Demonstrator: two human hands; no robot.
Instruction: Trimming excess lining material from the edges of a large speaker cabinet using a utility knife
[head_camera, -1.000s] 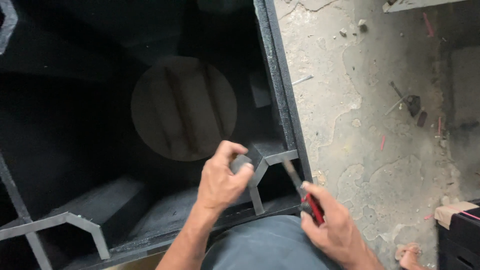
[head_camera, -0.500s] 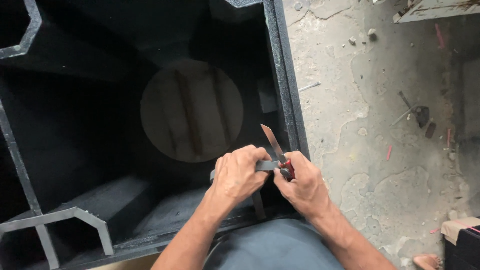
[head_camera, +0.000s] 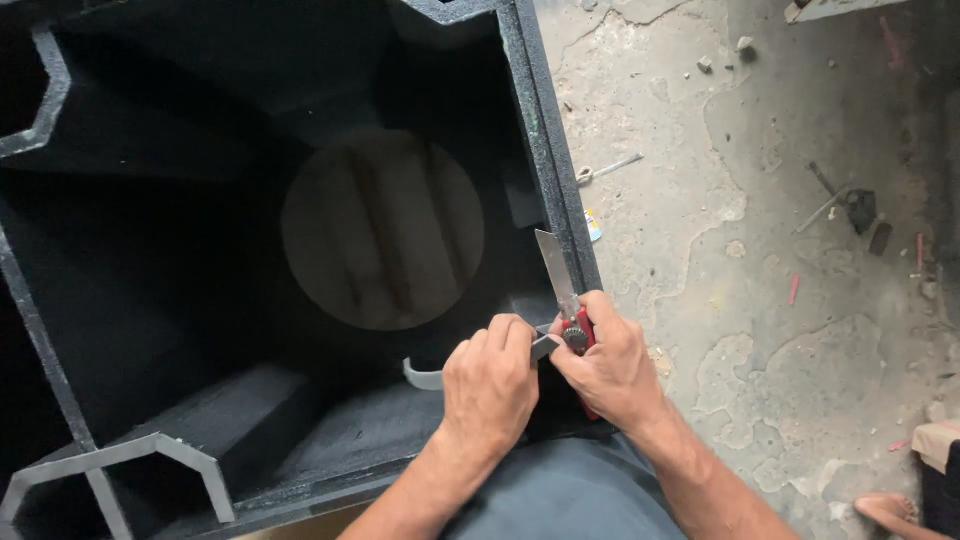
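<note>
Utility knife (head_camera: 562, 300) — red handle clasped in right hand (head_camera: 610, 365), blade's long axis running up-left; left hand (head_camera: 490, 385), touching alongside, pinches a grey strip (head_camera: 425, 377) — curling leftward.

A rough concrete floor (head_camera: 800, 330), cracked and patchily stained, was seen on the right under dull, even light. Small stones (head_camera: 745, 45), a thin metal rod (head_camera: 610, 168) and red scraps (head_camera: 793, 290) were scattered across it, and a dark box corner (head_camera: 940, 480) was glimpsed at the lower right edge.
</note>
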